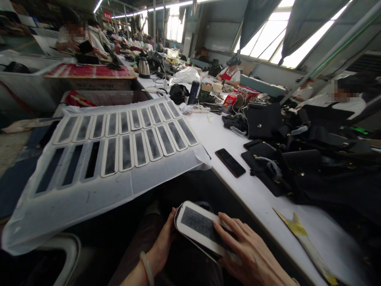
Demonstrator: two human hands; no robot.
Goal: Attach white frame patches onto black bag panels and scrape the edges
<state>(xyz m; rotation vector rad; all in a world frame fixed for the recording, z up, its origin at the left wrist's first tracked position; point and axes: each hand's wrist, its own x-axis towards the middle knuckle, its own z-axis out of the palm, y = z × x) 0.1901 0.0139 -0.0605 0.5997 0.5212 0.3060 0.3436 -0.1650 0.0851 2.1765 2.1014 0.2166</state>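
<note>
A workshop with bright windows [175, 28] lay behind the long white surface [262, 206]. A white-rimmed dark panel [196, 222] was held over the person's lap, nearer than the phone [230, 163]. The left hand [162, 244] gripped one end, its fingers partly hidden; the right hand [247, 246] rested loosely spread fingers on the top face. Left of the phone, a pale sheet [143, 178] bore two rows of similar panels [125, 153]. Right of the phone lay black bags [263, 119]; well beyond it stood a kettle [144, 68].
</note>
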